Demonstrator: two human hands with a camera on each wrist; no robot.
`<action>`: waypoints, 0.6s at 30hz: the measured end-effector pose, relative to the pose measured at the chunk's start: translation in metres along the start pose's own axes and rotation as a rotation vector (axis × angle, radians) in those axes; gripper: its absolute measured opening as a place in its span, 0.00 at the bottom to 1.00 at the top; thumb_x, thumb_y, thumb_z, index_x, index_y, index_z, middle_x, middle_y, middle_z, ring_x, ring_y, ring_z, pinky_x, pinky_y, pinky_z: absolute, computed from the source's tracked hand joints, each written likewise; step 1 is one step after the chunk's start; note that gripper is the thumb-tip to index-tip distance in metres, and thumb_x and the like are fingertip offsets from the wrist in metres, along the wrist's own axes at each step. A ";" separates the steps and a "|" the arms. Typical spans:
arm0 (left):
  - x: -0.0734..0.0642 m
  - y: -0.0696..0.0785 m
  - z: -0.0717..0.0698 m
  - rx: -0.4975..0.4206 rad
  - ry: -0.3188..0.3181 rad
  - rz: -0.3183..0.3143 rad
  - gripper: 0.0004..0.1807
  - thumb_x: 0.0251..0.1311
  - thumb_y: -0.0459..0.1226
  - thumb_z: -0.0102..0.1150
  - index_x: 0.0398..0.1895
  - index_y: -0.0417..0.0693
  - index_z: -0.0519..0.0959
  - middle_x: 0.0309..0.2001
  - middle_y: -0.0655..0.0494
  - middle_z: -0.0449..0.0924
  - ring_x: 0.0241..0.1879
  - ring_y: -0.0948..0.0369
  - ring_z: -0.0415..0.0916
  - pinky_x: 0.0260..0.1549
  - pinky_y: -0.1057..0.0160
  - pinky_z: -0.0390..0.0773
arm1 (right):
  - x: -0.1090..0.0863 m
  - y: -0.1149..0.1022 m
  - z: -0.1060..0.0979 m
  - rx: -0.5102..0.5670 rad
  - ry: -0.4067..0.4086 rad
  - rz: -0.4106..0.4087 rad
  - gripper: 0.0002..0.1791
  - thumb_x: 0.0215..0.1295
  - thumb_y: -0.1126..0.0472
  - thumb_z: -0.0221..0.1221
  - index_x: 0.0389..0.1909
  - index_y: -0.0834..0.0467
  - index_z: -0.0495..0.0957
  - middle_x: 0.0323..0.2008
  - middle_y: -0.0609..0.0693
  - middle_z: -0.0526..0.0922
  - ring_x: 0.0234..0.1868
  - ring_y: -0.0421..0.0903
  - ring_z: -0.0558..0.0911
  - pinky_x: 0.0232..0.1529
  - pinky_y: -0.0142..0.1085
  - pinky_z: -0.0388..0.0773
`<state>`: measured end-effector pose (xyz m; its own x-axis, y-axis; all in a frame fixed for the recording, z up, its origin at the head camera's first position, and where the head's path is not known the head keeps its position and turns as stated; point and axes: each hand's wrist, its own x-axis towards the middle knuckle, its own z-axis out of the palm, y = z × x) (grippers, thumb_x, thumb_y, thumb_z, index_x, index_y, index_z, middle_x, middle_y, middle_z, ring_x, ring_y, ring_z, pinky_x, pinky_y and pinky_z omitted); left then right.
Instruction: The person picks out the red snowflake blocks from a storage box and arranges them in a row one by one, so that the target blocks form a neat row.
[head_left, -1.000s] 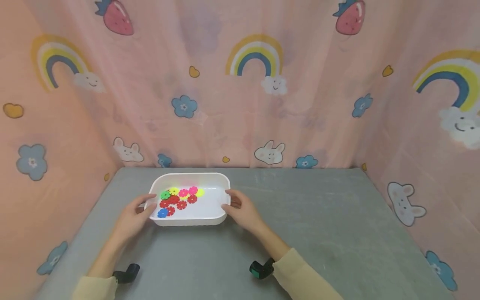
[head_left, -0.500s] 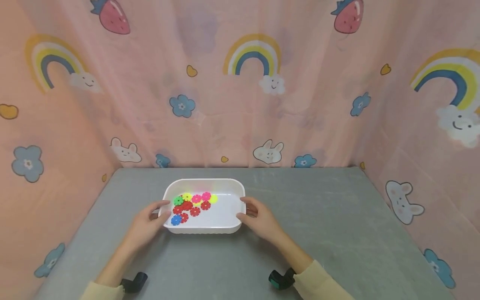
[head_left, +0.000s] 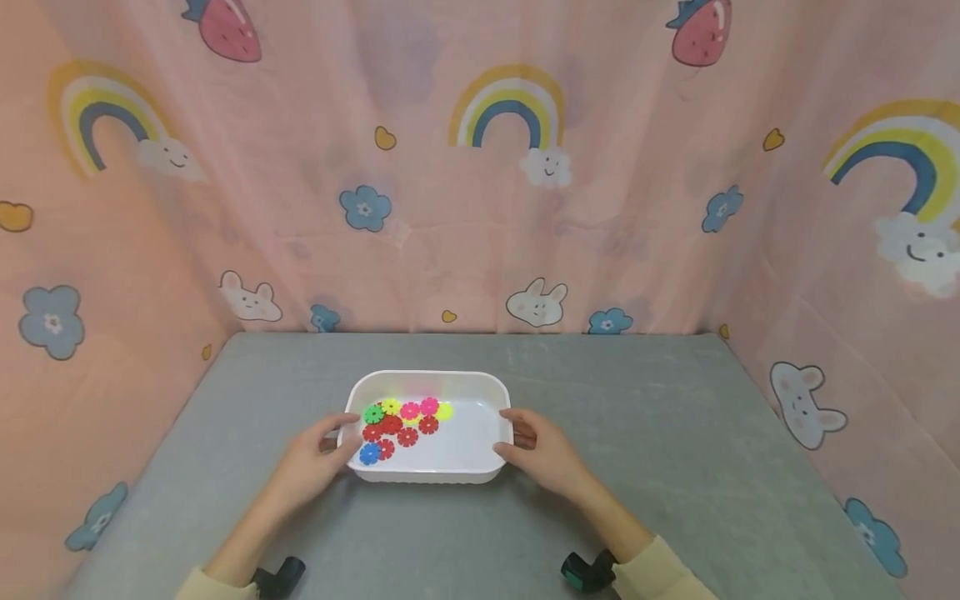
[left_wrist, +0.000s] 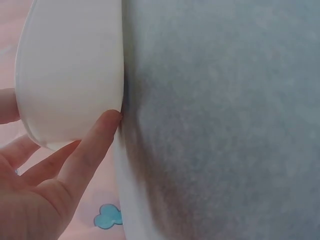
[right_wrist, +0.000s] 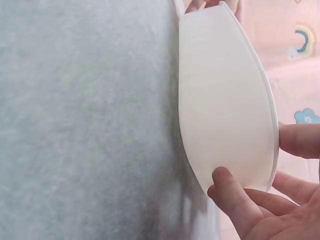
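Observation:
A white plastic tray point(head_left: 468, 467) with rounded corners is held between both hands over the grey table. Flower-shaped plastic discs lie inside it, mostly in its left half: several red ones point(head_left: 407, 437), two pink point(head_left: 429, 407), a green point(head_left: 373, 414), a blue point(head_left: 370, 453) and some yellow point(head_left: 445, 411). My left hand point(head_left: 315, 454) grips the left end, thumb over the rim and fingers beneath. At the right end, my right hand point(head_left: 546, 454) grips the rim the same way. Both wrist views show fingertips against the tray's outer wall point(left_wrist: 75, 75), point(right_wrist: 225, 100).
The grey table point(head_left: 675, 467) spreads around the tray. A pink curtain point(head_left: 450, 250) printed with rainbows, rabbits and flowers encloses its back and sides. Black wrist-worn devices point(head_left: 588, 572) sit by each cream sleeve point(head_left: 660, 575).
Both hands have carried the tray rightward and nearer to the person, with the discs keeping their arrangement inside. Neither grip has changed.

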<state>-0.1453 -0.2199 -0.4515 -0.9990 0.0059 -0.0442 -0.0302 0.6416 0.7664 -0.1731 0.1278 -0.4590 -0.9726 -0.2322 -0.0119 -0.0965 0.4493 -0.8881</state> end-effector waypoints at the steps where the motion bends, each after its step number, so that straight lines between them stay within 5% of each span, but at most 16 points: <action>1: 0.000 0.000 0.000 0.000 -0.002 0.000 0.27 0.69 0.47 0.62 0.68 0.49 0.73 0.69 0.39 0.69 0.59 0.41 0.77 0.48 0.49 0.84 | -0.001 0.001 0.000 -0.005 -0.002 -0.003 0.29 0.65 0.57 0.68 0.65 0.61 0.74 0.61 0.63 0.79 0.58 0.58 0.82 0.55 0.50 0.81; 9: 0.001 0.001 -0.006 0.016 -0.051 -0.022 0.28 0.70 0.50 0.60 0.68 0.50 0.73 0.70 0.40 0.69 0.63 0.40 0.73 0.52 0.43 0.81 | -0.002 -0.013 -0.009 -0.106 0.003 0.005 0.28 0.68 0.56 0.66 0.67 0.58 0.73 0.59 0.59 0.80 0.57 0.57 0.82 0.52 0.52 0.83; 18: 0.009 0.002 -0.005 0.046 -0.079 -0.030 0.28 0.71 0.46 0.59 0.72 0.52 0.70 0.73 0.38 0.64 0.66 0.34 0.68 0.56 0.37 0.76 | 0.003 -0.044 -0.024 -0.292 0.056 -0.086 0.23 0.70 0.54 0.64 0.61 0.61 0.78 0.55 0.55 0.83 0.52 0.52 0.83 0.50 0.47 0.84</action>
<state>-0.1550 -0.2221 -0.4474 -0.9919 0.0453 -0.1184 -0.0567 0.6770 0.7338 -0.1765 0.1283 -0.4089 -0.9677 -0.2357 0.0898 -0.2273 0.6608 -0.7153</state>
